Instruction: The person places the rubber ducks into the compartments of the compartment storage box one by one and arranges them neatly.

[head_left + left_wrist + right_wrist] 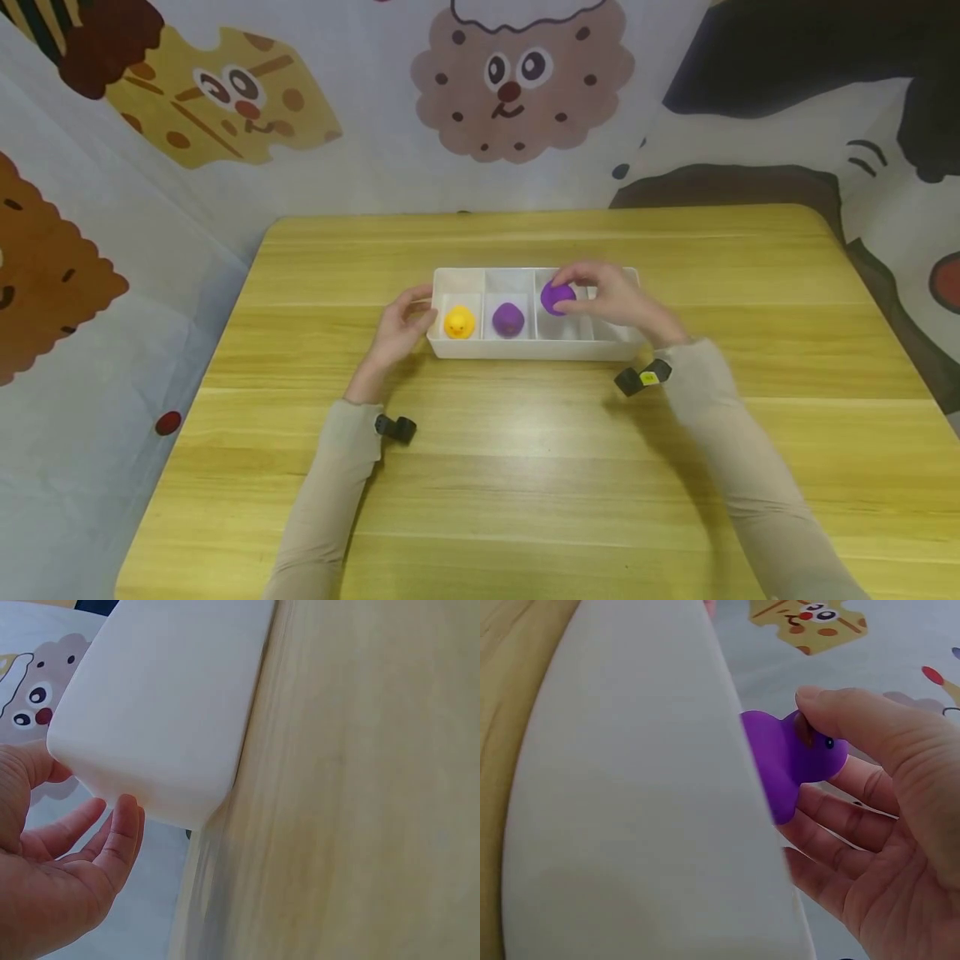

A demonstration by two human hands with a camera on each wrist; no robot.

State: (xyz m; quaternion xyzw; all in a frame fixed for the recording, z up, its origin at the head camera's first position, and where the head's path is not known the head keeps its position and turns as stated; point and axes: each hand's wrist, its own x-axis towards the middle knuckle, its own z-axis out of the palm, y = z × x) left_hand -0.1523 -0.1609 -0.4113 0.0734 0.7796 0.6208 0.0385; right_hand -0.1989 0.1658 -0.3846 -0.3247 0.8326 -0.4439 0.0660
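Note:
A white divided box (491, 348) lies lengthwise on the table. In its leftmost compartment sits a yellow rubber duck (459, 322), and a purple rubber duck (507, 320) occupies the compartment beside it. My right hand (607, 296) pinches another purple rubber duck (557, 298) by the head between thumb and fingers, over the third compartment. The right wrist view shows this duck's (769, 761) head and back, its lower side hidden behind the box wall. At the left end of the box, my left hand (401, 327) grips the rim, thumb over the edge and fingertips against the outer end wall.
The wooden table (480, 475) extends around the box, its far edge meeting a cloth (360, 167) printed with cartoon food. A small black camera (396, 428) is worn on the left wrist, and another camera (642, 377) on the right.

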